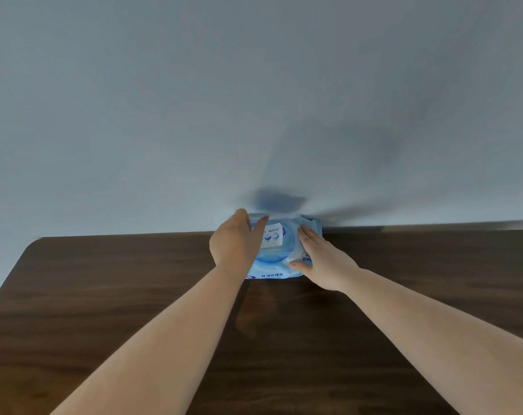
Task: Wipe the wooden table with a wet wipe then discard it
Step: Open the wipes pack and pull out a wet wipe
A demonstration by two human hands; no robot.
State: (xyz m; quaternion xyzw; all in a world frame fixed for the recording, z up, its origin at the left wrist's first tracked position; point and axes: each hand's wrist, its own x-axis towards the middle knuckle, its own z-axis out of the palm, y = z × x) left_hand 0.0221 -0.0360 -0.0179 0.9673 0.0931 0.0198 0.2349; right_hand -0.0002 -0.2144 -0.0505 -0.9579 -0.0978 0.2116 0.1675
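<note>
A light blue pack of wet wipes (276, 259) lies on the dark wooden table (134, 295) at its far edge, against the wall. My left hand (235, 241) rests over the pack's left side, thumb and fingers curled around its top left corner. Flat on the pack's right side lies my right hand (323, 259), fingers together and stretched out. A white label on the pack's lid shows between the two hands. No loose wipe is visible.
A plain pale blue-grey wall (254, 100) rises directly behind the table. The table's left corner is rounded (36, 244). Bare wood stretches left, right and toward me.
</note>
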